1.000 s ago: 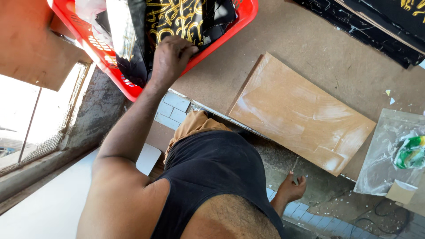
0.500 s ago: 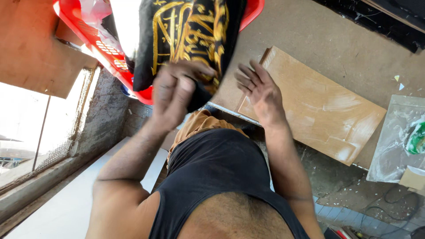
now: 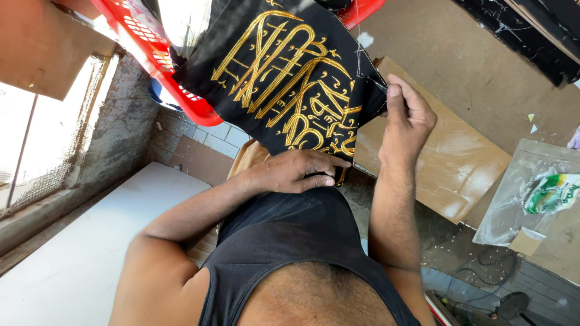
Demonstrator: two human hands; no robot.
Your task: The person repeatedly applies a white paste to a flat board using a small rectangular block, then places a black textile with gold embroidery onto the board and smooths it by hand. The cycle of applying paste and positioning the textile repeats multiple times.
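Note:
A black cloth with gold embroidery [image 3: 284, 72] hangs out of a red plastic basket [image 3: 163, 66] toward my body. My left hand [image 3: 296, 172] pinches the cloth's lower corner near my waist. My right hand [image 3: 406, 118] grips the cloth's right edge, just above a flat brown cardboard sheet [image 3: 450, 157]. The cloth is stretched between both hands. Its upper part runs out of view at the top.
The brown table top [image 3: 459, 54] carries the cardboard, a clear plastic bag holding a green packet [image 3: 538, 193] at right, and dark fabric [image 3: 531, 30] at the top right. A tiled wall and window ledge [image 3: 72, 181] lie left. Cables lie on the floor at lower right.
The cloth has been pulled further out of the basket and spread open. My right hand came up from below and took its right edge; my left hand shifted to the lower corner.

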